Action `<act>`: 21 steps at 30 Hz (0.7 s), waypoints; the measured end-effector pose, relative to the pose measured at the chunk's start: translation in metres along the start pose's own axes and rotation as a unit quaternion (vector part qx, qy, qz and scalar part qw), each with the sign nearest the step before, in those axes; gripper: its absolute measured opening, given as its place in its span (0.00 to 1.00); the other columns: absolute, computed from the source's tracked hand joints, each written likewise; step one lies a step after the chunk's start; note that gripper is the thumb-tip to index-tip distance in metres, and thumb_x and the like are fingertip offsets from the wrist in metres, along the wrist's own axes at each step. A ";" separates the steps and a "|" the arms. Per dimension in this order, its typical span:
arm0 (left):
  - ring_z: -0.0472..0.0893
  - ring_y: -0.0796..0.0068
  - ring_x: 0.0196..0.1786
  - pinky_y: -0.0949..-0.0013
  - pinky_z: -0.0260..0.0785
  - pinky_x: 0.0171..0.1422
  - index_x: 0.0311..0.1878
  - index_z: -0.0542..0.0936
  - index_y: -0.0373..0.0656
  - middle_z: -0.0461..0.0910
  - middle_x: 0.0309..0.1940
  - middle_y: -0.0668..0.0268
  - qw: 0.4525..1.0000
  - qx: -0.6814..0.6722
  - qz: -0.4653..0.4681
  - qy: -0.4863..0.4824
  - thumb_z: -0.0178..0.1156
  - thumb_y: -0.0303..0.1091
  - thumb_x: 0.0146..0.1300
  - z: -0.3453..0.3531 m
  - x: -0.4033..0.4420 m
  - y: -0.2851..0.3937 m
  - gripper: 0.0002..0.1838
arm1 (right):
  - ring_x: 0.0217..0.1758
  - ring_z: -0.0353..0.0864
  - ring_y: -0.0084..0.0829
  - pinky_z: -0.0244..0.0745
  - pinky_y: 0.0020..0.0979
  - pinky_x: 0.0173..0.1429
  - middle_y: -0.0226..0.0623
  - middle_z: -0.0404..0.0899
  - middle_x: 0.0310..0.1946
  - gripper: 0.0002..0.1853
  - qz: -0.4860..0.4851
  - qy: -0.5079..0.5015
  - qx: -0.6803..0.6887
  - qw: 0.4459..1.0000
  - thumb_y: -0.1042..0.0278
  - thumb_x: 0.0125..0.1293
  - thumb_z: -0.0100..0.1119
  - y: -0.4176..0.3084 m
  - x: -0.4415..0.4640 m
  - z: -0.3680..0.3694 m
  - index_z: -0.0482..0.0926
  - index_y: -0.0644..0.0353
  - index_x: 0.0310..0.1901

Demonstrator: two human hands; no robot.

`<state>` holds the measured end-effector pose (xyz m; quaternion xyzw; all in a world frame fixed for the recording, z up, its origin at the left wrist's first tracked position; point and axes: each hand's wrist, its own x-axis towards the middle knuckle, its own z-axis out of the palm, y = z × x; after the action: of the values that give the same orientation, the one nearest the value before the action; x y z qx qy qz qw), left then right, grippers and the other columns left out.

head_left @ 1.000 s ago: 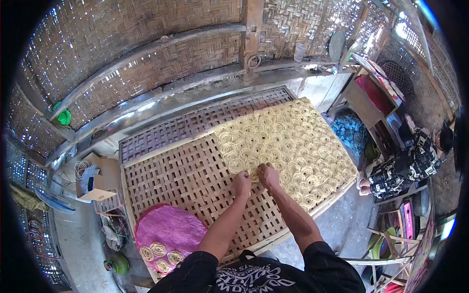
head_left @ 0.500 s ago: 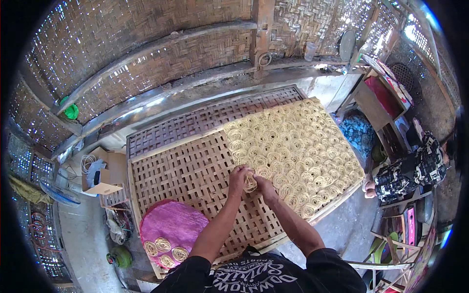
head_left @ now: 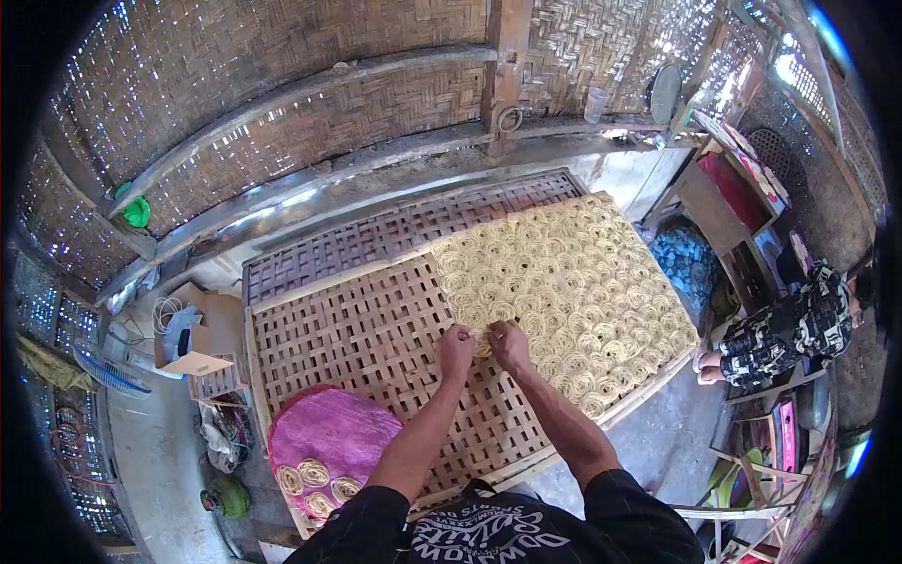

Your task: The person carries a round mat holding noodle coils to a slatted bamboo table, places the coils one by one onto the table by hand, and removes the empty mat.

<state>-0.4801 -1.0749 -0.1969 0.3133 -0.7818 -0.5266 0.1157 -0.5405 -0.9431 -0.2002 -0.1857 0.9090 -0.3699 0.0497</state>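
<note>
Noodle-like coil low between both hands, at the near left edge of the packed coils
Half a second ago it was held up over the bare lattice; now it sits lower, beside its neighbours, which suggests one more place in the rows is being filled; the left hand has its fingers curled in at the coil's left, the right hand has its own bent down at the right, and whether either one pinches it I cannot tell; bare woven tray spreads to the left, its near left corner taken up by a pink cloth bearing four loose coils; a person in patterned clothes is off to the right, and the hands hide part of the coil
</note>
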 end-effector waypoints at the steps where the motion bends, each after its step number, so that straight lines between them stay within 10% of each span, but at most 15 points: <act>1: 0.82 0.63 0.33 0.63 0.75 0.40 0.40 0.81 0.37 0.82 0.29 0.59 1.000 0.016 0.002 -0.002 0.67 0.27 0.51 -0.001 0.000 0.004 0.11 | 0.43 0.81 0.53 0.78 0.46 0.47 0.48 0.79 0.45 0.15 0.001 -0.016 -0.026 1.000 0.60 0.63 0.62 0.001 0.004 0.001 0.81 0.60 0.47; 14: 0.84 0.62 0.40 0.61 0.76 0.46 0.40 0.83 0.42 0.83 0.35 0.62 0.966 0.152 0.206 -0.018 0.68 0.31 0.58 -0.020 -0.008 -0.014 0.08 | 0.39 0.83 0.48 0.77 0.47 0.42 0.43 0.79 0.40 0.09 -0.029 0.008 -0.069 0.997 0.61 0.64 0.60 0.003 -0.003 0.002 0.82 0.53 0.41; 21: 0.84 0.69 0.41 0.64 0.78 0.47 0.45 0.85 0.41 0.84 0.38 0.58 0.993 0.072 0.072 0.053 0.65 0.28 0.61 -0.153 -0.092 -0.027 0.09 | 0.34 0.82 0.45 0.77 0.44 0.37 0.40 0.79 0.38 0.08 -0.063 0.076 -0.011 0.995 0.67 0.62 0.61 -0.030 -0.027 -0.009 0.81 0.53 0.42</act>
<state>-0.3200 -1.1403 -0.1428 0.2912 -0.8307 -0.4421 0.1720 -0.5088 -0.9468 -0.1747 -0.2150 0.9005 -0.3754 -0.0449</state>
